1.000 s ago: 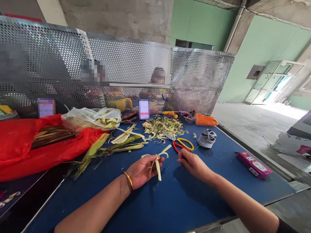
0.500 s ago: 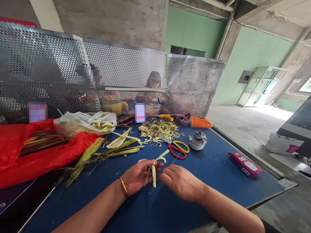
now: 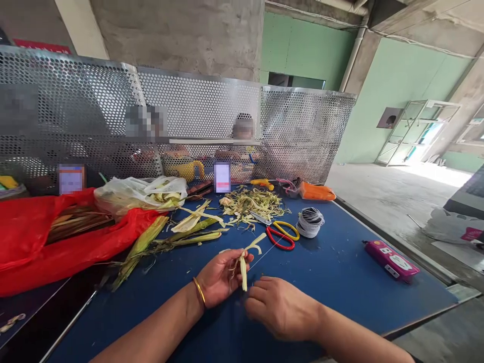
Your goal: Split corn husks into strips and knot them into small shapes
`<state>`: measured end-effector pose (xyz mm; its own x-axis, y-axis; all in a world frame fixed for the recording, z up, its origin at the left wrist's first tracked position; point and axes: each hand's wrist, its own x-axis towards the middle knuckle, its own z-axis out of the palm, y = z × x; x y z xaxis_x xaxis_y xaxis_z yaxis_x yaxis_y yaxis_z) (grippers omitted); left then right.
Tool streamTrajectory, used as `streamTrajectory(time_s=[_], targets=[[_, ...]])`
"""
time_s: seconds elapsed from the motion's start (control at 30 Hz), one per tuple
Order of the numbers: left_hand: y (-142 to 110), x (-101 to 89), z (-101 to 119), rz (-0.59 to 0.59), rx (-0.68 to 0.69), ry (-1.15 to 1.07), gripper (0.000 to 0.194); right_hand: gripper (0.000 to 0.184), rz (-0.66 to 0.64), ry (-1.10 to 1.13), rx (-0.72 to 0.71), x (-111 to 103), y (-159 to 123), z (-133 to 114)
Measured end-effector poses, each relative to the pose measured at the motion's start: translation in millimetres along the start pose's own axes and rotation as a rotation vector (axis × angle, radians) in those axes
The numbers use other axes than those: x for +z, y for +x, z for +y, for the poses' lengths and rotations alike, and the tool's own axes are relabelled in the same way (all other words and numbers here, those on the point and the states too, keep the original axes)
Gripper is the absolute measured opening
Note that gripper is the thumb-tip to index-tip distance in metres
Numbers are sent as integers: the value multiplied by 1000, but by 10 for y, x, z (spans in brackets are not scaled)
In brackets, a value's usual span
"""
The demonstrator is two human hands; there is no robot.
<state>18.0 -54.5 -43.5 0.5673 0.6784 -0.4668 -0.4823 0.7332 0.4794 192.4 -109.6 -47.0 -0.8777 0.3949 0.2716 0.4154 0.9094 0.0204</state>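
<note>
My left hand [image 3: 223, 277], with a gold bangle at the wrist, is closed in a pinch on a small bundle of pale corn husk strips [image 3: 244, 272]. One strip hangs down and others stick out at the top right. My right hand [image 3: 280, 306] is curled just to the right, its fingertips hidden; what they hold cannot be made out. A thin thread [image 3: 260, 258] slants from near the husk bundle towards a ball of grey-white string [image 3: 310, 222]. Scissors [image 3: 282, 236] with red and yellow handles lie beyond my hands.
Husk scraps [image 3: 257, 205] are heaped behind the scissors. Longer husks [image 3: 192, 237], a white plastic bag [image 3: 132, 194] and a red bag [image 3: 22, 222] lie left. A magenta box [image 3: 391, 260] stands right, an orange packet [image 3: 316, 191] behind. A perforated metal screen [image 3: 204, 101] closes the far side, people behind it.
My right hand has moved slightly down, away from the husk bundle. My left hand keeps its hold on the bundle. The whole view has shifted slightly.
</note>
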Motion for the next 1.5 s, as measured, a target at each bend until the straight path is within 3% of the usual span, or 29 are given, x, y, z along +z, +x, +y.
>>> streamTrajectory(time_s=[0.07,0.13,0.17,0.2,0.27,0.43,0.5,0.6,0.7,0.9,1.07,1.23,1.37,1.43,1.5], targets=[[8,-5,8,35,12,7,5,16,73,143,99,-120,-56,132],[21,-21,15,73,26,16,6,21,132,151,394,-269,-67,367],[28,-31,18,83,29,17,6,25,84,58,621,-343,-56,516],[34,-40,22,83,30,16,6,26,-58,-39,820,-409,-36,674],[41,-54,30,66,36,12,6,18,-173,-74,917,-495,20,982],[10,-26,58,88,72,-14,2,32,-397,-33,973,-400,173,1407],[-10,1,70,103,90,-29,4,33,-419,-3,992,-312,219,1454],[-38,32,93,107,113,-42,8,33,-350,55,1034,-216,241,1502],[-63,45,131,102,145,-61,9,39,-158,112,1095,-161,201,1560],[-78,25,226,105,210,-90,11,45,418,325,1166,-14,112,1612],[-57,-14,271,111,244,-102,9,59,865,577,1029,40,136,1638],[-67,-30,345,194,277,-99,11,67,1094,707,832,-191,174,1699],[-61,-55,404,214,301,-113,12,67,1098,646,718,-438,211,1640],[-52,-74,420,221,301,-120,12,62,960,638,757,-517,217,1539],[-47,-93,434,219,307,-122,12,52,765,825,842,-543,186,1377]])
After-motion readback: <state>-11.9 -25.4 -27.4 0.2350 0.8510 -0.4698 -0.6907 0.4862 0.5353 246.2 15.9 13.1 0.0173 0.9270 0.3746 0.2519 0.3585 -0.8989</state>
